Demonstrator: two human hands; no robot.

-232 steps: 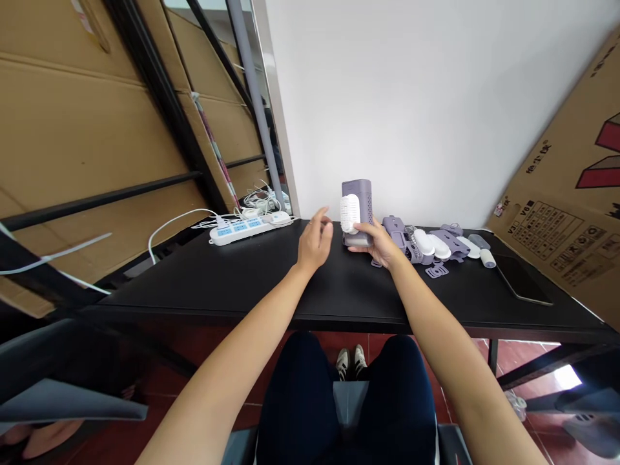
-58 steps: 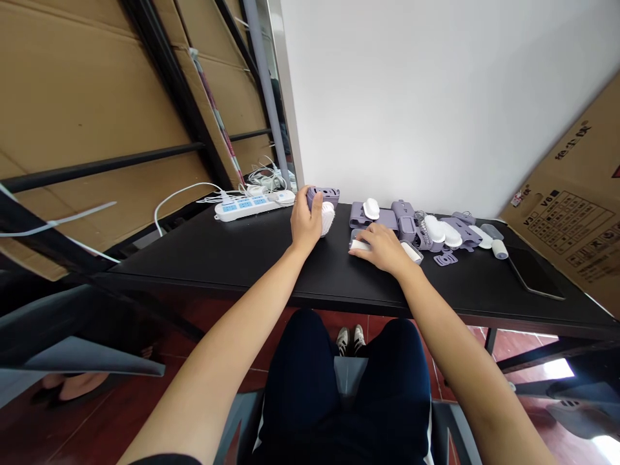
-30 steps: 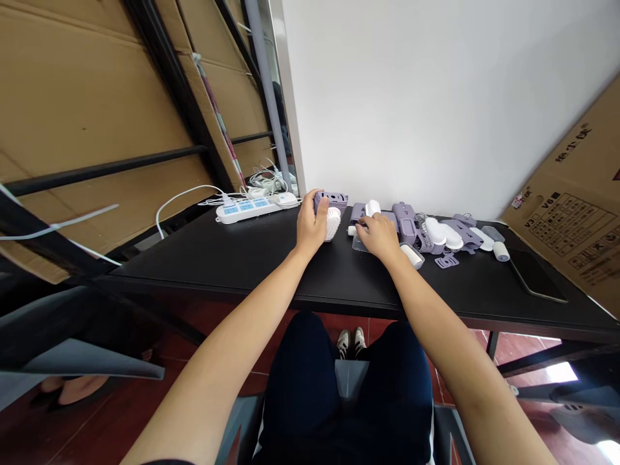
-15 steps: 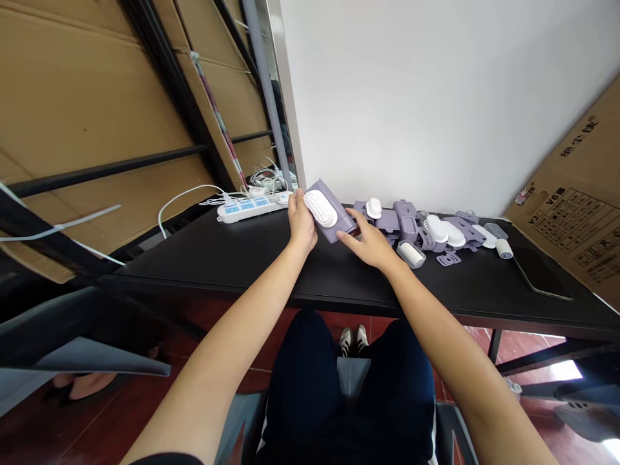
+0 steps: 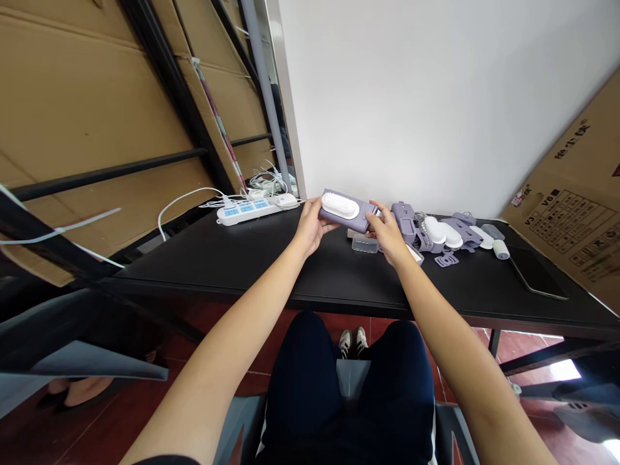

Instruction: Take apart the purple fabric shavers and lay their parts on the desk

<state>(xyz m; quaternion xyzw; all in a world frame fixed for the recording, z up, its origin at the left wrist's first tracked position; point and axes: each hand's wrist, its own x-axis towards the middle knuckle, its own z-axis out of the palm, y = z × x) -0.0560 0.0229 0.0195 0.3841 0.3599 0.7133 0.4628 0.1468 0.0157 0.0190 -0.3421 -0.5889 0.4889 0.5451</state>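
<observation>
Above the black table, a purple case [image 5: 360, 221] with a white bristled oval brush [image 5: 340, 205] on its upper face is held between both hands. My left hand [image 5: 310, 226] grips its left end, fingers wrapped round the edge. The right end is pinched by my right hand [image 5: 385, 231]. Beneath the case lies a small clear tray [image 5: 365, 244]. Partly hidden by my right hand and wrist are some purple parts and a clear container with something white in it [image 5: 415, 255].
Purple parts [image 5: 465, 234], white oval pieces [image 5: 451, 235] and a white roll [image 5: 500, 249] lie along the back right of the black table [image 5: 232, 258]. A phone [image 5: 537, 274] and a carton [image 5: 576, 213] are at far right. A power strip [image 5: 256, 208] with cables sits back left.
The case has turned to lie closer to horizontal and shifted slightly right. My right hand has moved right and now grips its end. The clear tray below has come into view.
</observation>
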